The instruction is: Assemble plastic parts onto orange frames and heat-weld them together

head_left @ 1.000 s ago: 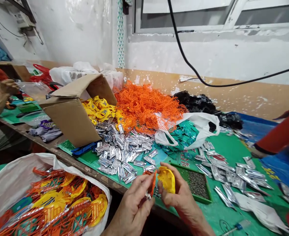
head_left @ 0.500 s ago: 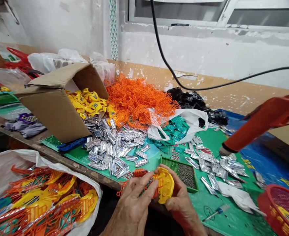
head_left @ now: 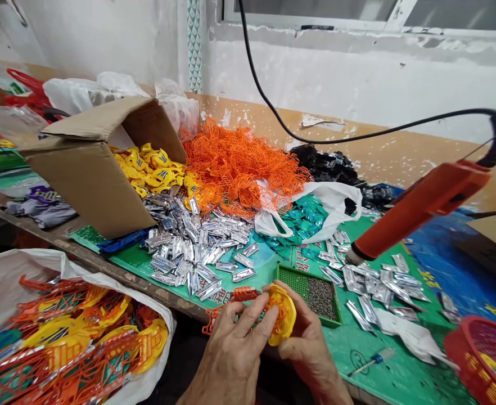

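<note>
My left hand (head_left: 233, 351) is closed on an orange plastic lattice frame (head_left: 211, 320), whose far end shows past the fingers on the left. My right hand (head_left: 311, 346) grips a curved yellow plastic shell (head_left: 289, 318) by its outer rim, hollow side turned left. The frame's right end lies against the shell's inside, with the left fingertips pressing there. Just beyond the hands stands a green tray (head_left: 339, 316) of small dark screws (head_left: 321, 298). An orange electric screwdriver (head_left: 420, 208) hangs tilted from a black cable, to the right and apart from both hands.
Silver parts (head_left: 201, 247) lie heaped before a pile of orange frames (head_left: 243, 169). A cardboard box (head_left: 91, 185) holds yellow shells. Green pieces spill from a white bag (head_left: 336, 197). At left sits a sack (head_left: 163, 315) of assembled pieces; at right, a red basket (head_left: 463, 343) and pen (head_left: 372, 361).
The orange frame has moved right into the yellow shell, and the two now overlap. My view has turned right, bringing the whole screwdriver and the red basket into sight.
</note>
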A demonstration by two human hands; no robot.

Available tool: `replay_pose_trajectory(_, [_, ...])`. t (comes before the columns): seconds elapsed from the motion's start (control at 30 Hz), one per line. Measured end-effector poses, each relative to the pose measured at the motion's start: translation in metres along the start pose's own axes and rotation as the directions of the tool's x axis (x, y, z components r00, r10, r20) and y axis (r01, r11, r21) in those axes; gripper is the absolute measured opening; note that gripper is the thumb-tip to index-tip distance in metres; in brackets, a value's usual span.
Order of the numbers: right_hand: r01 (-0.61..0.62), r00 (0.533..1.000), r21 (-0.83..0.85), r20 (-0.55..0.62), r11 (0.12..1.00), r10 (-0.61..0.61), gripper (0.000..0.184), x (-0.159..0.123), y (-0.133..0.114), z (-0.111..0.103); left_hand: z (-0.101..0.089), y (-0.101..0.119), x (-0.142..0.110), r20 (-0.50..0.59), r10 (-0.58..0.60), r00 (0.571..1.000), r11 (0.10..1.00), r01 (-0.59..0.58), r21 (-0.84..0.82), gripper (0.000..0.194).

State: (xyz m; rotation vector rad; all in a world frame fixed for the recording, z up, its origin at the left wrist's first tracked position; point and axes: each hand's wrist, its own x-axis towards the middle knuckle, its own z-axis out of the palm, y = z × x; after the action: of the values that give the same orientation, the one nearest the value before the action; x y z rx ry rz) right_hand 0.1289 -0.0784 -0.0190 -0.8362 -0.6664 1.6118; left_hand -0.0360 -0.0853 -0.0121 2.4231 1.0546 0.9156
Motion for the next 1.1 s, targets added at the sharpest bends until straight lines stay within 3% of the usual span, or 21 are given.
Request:
replay_pose_trajectory(0.3, [0.009,1.000,-0.075,0.004,0.997,-0.009,0.083,0.001,0.003,-0.004,0.000,0.000,-0.001,-0.017,-0.026,1.000,1.000,0.026,-0.007,0.074])
replay_pose_trajectory(0.4, [0.074,0.997,-0.261,0.000,0.963,-0.077,0.078,-0.001,0.000,-0.005,0.001,0.003,-0.001,-0.030,-0.079,0.996,0.991,0.076,-0.108,0.071])
replay_pose_trajectory(0.5, [0.193,0.976,-0.581,0.032,0.791,-0.214,0.070,-0.003,-0.006,0.004,-0.004,0.008,0.005,0.014,-0.160,0.987,0.939,0.156,-0.305,0.062])
replay_pose_trajectory(0.6, [0.242,0.965,-0.759,0.122,0.604,-0.232,0.052,-0.002,-0.014,0.021,-0.016,0.015,0.016,0.140,-0.283,0.949,0.800,0.314,-0.511,0.037])
replay_pose_trajectory(0.77, [0.217,0.976,-0.816,0.188,0.536,-0.108,0.040,0.012,-0.032,0.039,-0.033,0.015,0.022,0.210,-0.423,0.882,0.616,0.449,-0.648,0.025])
replay_pose_trajectory(0.87, [0.137,0.985,-0.760,0.175,0.636,-0.004,0.044,0.021,-0.038,0.035,-0.035,0.007,0.017,0.292,-0.493,0.819,0.450,0.528,-0.720,0.025])
replay_pose_trajectory(0.97, [-0.022,0.989,-0.622,0.101,0.783,0.108,0.050,0.026,-0.036,0.028,-0.032,0.001,0.015,0.403,-0.507,0.762,0.124,0.528,-0.840,0.028])
replay_pose_trajectory(1.03, [-0.056,0.993,-0.567,0.053,0.822,0.104,0.046,0.026,-0.031,0.025,-0.028,-0.001,0.016,0.421,-0.524,0.740,-0.047,0.468,-0.882,0.028])
replay_pose_trajectory(1.1, [-0.041,0.998,-0.561,0.023,0.827,0.065,0.042,0.024,-0.025,0.023,-0.025,-0.001,0.018,0.428,-0.561,0.708,-0.123,0.441,-0.889,0.032])
